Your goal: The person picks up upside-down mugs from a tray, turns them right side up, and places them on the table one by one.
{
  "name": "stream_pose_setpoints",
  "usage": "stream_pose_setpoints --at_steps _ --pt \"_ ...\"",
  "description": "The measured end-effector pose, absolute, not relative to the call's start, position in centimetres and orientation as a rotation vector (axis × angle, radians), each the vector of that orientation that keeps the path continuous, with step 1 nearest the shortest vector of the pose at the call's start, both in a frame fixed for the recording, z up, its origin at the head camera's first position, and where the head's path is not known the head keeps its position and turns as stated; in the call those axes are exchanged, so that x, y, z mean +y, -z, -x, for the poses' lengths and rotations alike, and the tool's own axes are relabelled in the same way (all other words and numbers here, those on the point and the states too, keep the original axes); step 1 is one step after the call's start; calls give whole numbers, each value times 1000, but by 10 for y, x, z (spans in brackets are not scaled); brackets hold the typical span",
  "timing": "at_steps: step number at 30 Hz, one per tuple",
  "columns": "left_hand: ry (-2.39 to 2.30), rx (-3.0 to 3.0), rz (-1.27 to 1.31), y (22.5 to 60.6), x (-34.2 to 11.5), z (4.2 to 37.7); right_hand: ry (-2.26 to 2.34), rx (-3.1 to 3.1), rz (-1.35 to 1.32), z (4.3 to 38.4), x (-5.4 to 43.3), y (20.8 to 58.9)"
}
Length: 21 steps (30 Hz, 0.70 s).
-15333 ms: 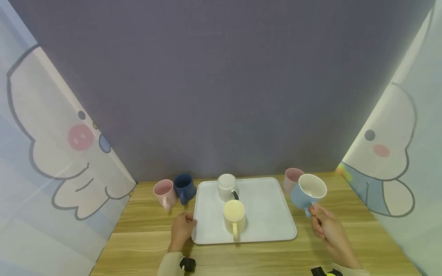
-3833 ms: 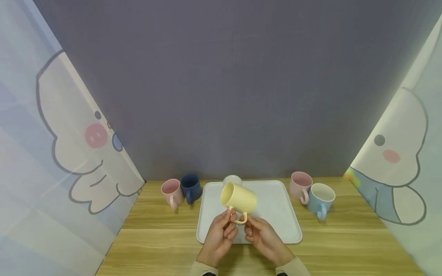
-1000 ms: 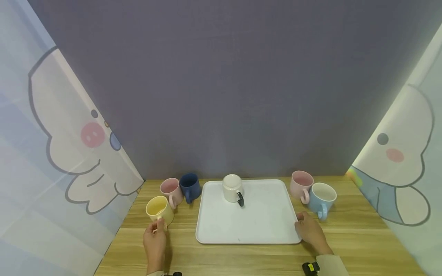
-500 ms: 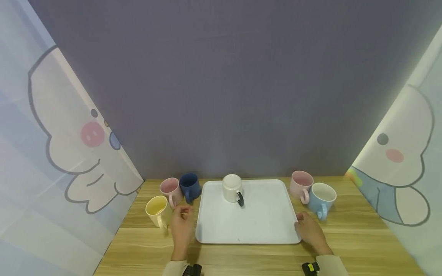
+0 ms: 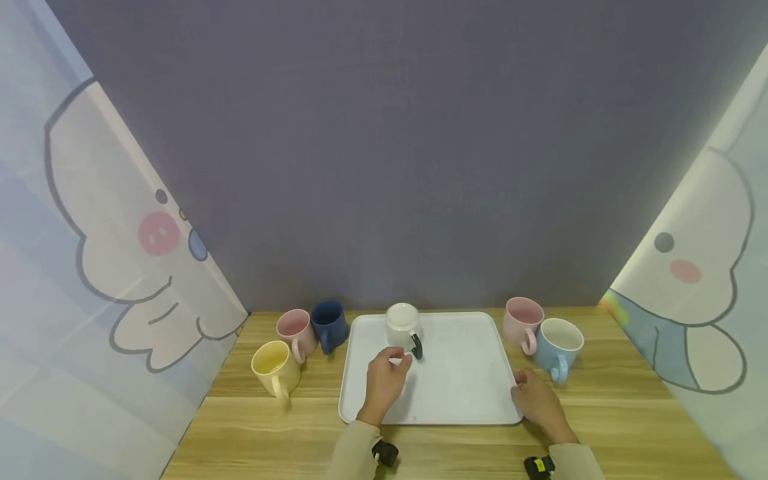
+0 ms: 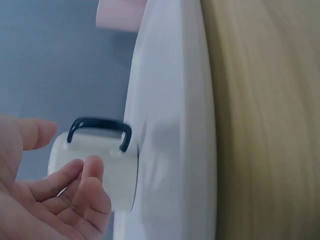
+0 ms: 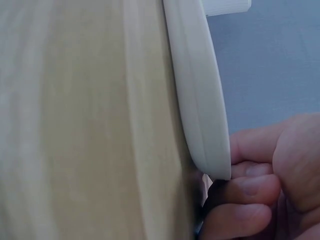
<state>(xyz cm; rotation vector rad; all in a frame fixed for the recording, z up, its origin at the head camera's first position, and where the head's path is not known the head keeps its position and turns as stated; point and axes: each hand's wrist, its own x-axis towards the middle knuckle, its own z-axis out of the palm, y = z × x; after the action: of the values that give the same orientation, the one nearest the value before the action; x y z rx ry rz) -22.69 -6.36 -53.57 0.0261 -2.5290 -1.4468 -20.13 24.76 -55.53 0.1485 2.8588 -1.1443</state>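
A white mug (image 5: 401,327) with a black handle (image 6: 100,122) stands upside down at the back of the white tray (image 5: 462,380). My left hand (image 5: 383,383) is over the tray just in front of this mug, its fingers loosely bent and apart from the handle. Nothing is between the thumb and fingers in the left wrist view. At the tray's right edge, my right hand (image 5: 540,403) grips the rim near the front corner; the right wrist view shows its fingers curled at the rim.
Left of the tray stand a yellow mug (image 5: 273,367), a pink mug (image 5: 303,333) and a dark blue mug (image 5: 330,327), all upright. On its right are another pink mug (image 5: 516,327) and a light blue mug (image 5: 552,350). A grey wall (image 5: 384,167) rises behind the wooden table (image 5: 444,453).
The yellow mug went from the tray, through both hands, to the table's left side. My left hand let go of it and moved right to the white mug. The light blue mug was set down.
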Motion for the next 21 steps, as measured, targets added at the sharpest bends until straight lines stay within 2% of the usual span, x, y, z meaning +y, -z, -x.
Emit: stream_pose_setpoints --at_steps 8,21 --pt "1740 -2537 107 544 -52 238 1167 2847 -154 202 247 556" --pt "2102 -2400 63 539 -48 248 1173 2843 -162 200 248 555"
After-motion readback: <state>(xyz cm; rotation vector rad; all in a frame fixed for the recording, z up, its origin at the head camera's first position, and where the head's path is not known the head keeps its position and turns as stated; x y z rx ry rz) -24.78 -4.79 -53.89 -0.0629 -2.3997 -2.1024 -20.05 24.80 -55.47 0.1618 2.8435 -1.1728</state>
